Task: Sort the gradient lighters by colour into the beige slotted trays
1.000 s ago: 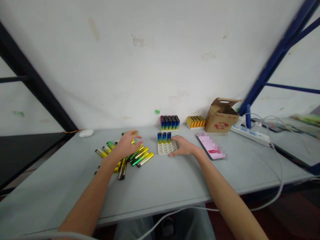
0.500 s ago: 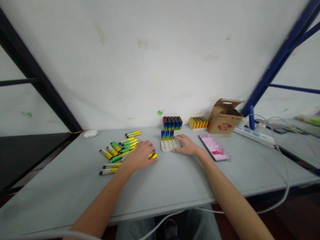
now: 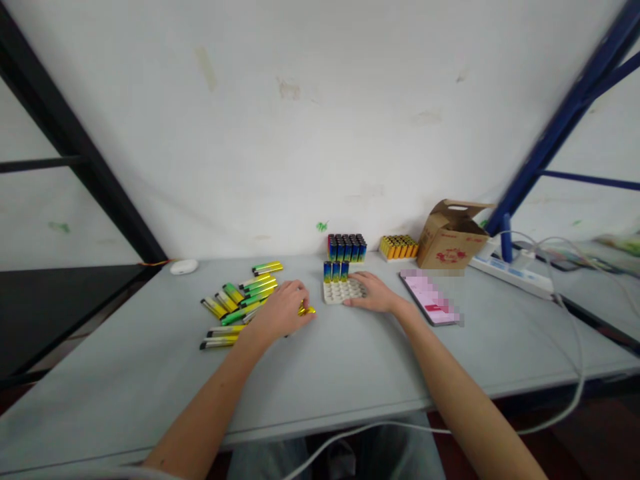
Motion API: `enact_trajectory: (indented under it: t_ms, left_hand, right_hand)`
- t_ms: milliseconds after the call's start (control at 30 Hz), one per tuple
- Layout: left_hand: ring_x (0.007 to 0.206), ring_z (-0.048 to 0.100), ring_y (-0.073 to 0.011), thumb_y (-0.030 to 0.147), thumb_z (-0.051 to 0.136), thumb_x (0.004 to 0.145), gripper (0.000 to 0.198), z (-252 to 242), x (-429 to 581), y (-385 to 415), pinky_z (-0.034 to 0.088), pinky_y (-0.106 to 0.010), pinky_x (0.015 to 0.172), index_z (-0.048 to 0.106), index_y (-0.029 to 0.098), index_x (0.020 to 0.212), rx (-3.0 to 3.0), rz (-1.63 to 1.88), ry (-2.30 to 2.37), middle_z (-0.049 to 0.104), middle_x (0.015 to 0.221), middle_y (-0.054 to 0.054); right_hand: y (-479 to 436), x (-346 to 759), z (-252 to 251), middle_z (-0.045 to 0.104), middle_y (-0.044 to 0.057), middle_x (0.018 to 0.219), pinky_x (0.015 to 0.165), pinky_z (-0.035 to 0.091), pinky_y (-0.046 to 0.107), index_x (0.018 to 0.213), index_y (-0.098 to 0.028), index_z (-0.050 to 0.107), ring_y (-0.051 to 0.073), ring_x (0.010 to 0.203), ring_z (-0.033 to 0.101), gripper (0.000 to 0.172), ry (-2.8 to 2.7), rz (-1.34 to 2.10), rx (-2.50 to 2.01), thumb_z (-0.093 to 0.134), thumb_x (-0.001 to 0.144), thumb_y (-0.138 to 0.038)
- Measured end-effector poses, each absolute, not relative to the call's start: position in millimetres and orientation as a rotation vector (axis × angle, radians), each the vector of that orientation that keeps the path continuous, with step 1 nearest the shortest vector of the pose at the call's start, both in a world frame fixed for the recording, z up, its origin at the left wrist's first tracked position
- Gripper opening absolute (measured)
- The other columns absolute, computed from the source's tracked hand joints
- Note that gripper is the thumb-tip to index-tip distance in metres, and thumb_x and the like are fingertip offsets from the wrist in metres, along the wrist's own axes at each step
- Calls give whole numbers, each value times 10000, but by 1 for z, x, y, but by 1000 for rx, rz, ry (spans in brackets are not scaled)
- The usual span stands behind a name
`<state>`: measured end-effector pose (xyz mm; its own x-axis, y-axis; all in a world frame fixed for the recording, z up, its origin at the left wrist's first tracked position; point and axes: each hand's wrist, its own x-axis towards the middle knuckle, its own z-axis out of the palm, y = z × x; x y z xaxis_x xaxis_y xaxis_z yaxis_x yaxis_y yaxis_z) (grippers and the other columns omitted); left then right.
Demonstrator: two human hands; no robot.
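Note:
My left hand point(image 3: 286, 308) is closed, low over the table, with shiny gold ends of batteries point(image 3: 307, 311) poking out past its fingertips; how many it holds I cannot tell. Beside and behind it lie several loose batteries point(image 3: 233, 293) in green, yellow and white with black ends. A white tray point(image 3: 334, 295) with round pockets sits in front of me. Three blue batteries point(image 3: 335, 272) stand upright along its back row. My right hand point(image 3: 371, 292) grips the tray's right side, thumb at the front and fingers toward the back.
Behind the tray stands a full block of dark blue batteries point(image 3: 347, 247), with a block of yellow batteries point(image 3: 399, 247) to its right. A cardboard box point(image 3: 453, 240), a phone point(image 3: 431, 299), a power strip point(image 3: 513, 275) and white cables are on the right. A white case point(image 3: 184, 267) lies back left.
My left hand has shifted its fingers slightly around the gold-ended batteries, and their angle has changed. My right hand stays on the tray. The whole view has moved slightly.

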<state>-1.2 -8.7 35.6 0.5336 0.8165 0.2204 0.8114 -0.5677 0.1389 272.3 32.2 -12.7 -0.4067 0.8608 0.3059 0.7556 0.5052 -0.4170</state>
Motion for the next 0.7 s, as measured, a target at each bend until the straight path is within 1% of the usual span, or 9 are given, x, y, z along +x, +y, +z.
enact_trajectory:
  t_ms: [133, 300, 433, 533, 633, 700]
  left_hand:
    - [952, 590, -256, 323, 710, 752, 171, 39, -6, -9, 461, -378, 860, 649, 183, 676, 2739, 367, 1411, 630, 927, -83]
    - [1043, 580, -283, 339, 722, 731, 170, 40, -1, -11, 440, -422, 936, 684, 189, 660, 2750, 351, 1333, 647, 1039, -103]
    - [1103, 564, -286, 312, 732, 717, 160, 37, 5, -14, 422, -431, 983, 672, 187, 638, 2748, 348, 1253, 649, 1091, -98]
    - [1058, 591, -260, 294, 714, 724, 149, 35, 5, -11, 448, -392, 957, 655, 186, 641, 2698, 489, 1228, 667, 1067, -89]
    - [926, 631, -212, 302, 668, 756, 131, 34, 2, -6, 485, -343, 879, 642, 192, 689, 2590, 764, 1209, 699, 951, -61]
    - [865, 639, -201, 325, 643, 774, 142, 35, 1, -3, 492, -342, 851, 643, 194, 718, 2515, 944, 1203, 707, 886, -50]
  right_hand:
    - [30, 270, -10, 554, 206, 1321, 1032, 397, 470, 1329, -121, 540, 337, 1218, 519, 784, -2286, 282, -1360, 682, 729, -605]
    - [29, 269, -9, 549, 208, 1320, 1033, 396, 466, 1339, -113, 527, 334, 1220, 513, 791, -2300, 279, -1354, 668, 740, -609]
    - [30, 271, -10, 560, 209, 1308, 1029, 400, 469, 1330, -117, 542, 337, 1212, 521, 790, -2298, 270, -1326, 686, 724, -603]
    - [32, 273, -11, 558, 212, 1319, 1039, 395, 475, 1322, -122, 557, 344, 1224, 519, 787, -2288, 284, -1319, 707, 707, -590]
    - [34, 276, -12, 560, 212, 1324, 1051, 384, 485, 1305, -121, 574, 347, 1230, 519, 784, -2286, 326, -1306, 723, 689, -582]
    - [35, 279, -14, 566, 204, 1321, 1053, 382, 496, 1287, -132, 588, 349, 1228, 522, 778, -2281, 369, -1290, 742, 666, -573]
